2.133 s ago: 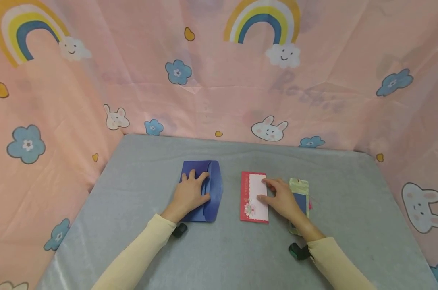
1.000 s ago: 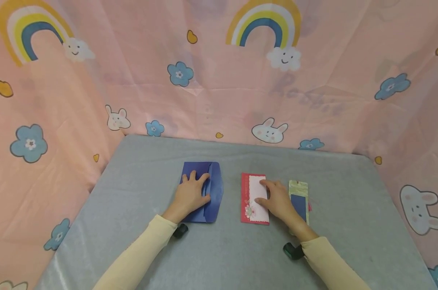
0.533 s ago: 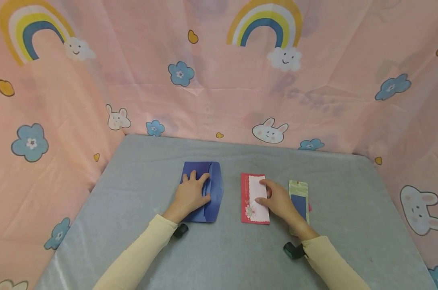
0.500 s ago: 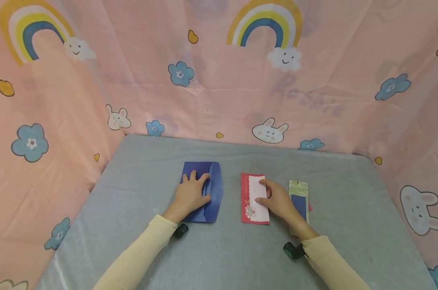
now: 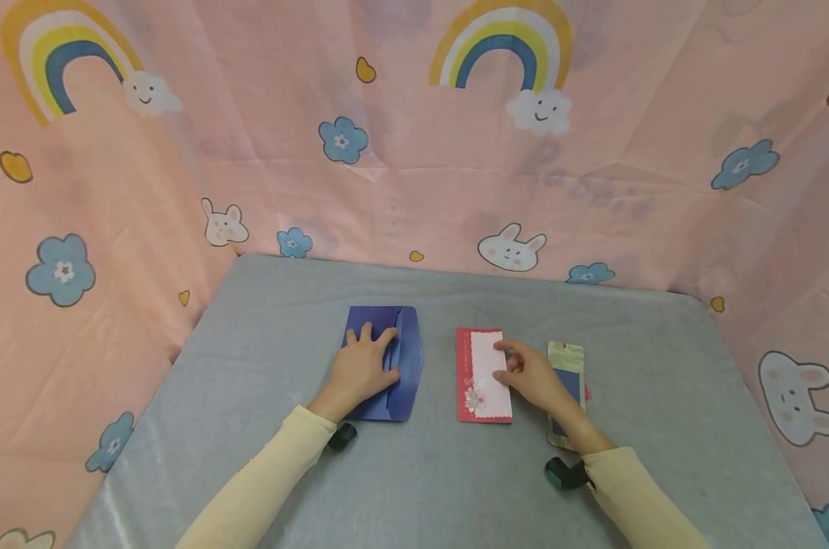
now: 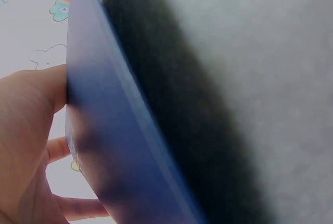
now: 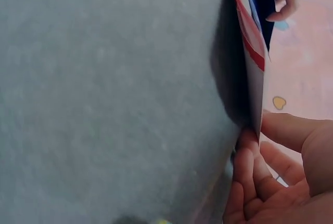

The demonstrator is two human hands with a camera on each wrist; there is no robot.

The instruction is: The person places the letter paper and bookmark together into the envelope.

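A blue envelope point(image 5: 409, 366) lies on the grey cloth with its flap spread to the right. My left hand point(image 5: 359, 370) rests on it with spread fingers, and the left wrist view also shows this hand point(image 6: 26, 130) against the blue paper point(image 6: 104, 104). Right of the envelope is a red and white card point(image 5: 486, 381) with flowers printed on its lower part. Its right edge is pinched by my right hand point(image 5: 534, 377). In the right wrist view the thumb point(image 7: 286, 129) is on one face and curled fingers point(image 7: 247, 172) are at the other.
Partly under my right forearm lies a narrow green-gold packet point(image 5: 565, 353) with a dark blue panel and a small pink bit beside it. Grey cloth point(image 5: 455, 488) covers the table. A pink printed curtain point(image 5: 400, 191) surrounds its back and sides.
My right hand has drawn slightly to the right along the card, its thumb nearer the right edge. The card has barely shifted. My left hand and the envelope stay put.
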